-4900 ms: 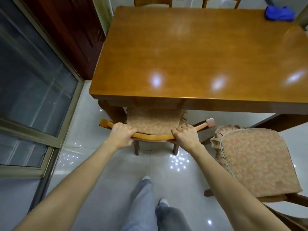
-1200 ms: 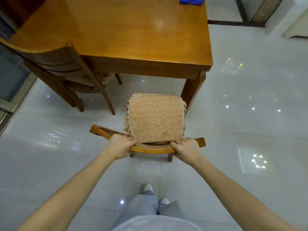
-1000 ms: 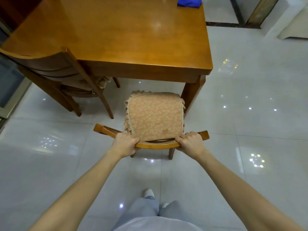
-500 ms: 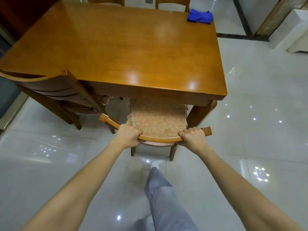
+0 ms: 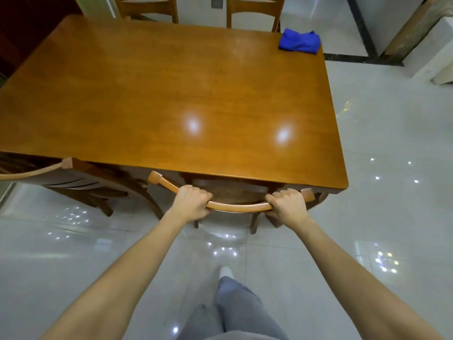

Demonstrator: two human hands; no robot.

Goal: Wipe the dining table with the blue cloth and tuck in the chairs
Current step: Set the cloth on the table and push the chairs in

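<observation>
A wooden chair stands at the near right side of the dining table, its cushioned seat almost wholly hidden under the tabletop. My left hand and my right hand both grip its curved top rail. A second chair sits tucked under the table's near left side. Two more chairs stand at the far side. The blue cloth lies crumpled on the far right corner of the table.
Glossy white tile floor spreads to the right and behind me. A dark wooden cabinet stands at the far left. A pale stone ledge is at the far right. My legs are below.
The chair in my hands has slid forward under the table; its cushion, fully visible a second ago, is now nearly covered by the tabletop. I have stepped closer to the table.
</observation>
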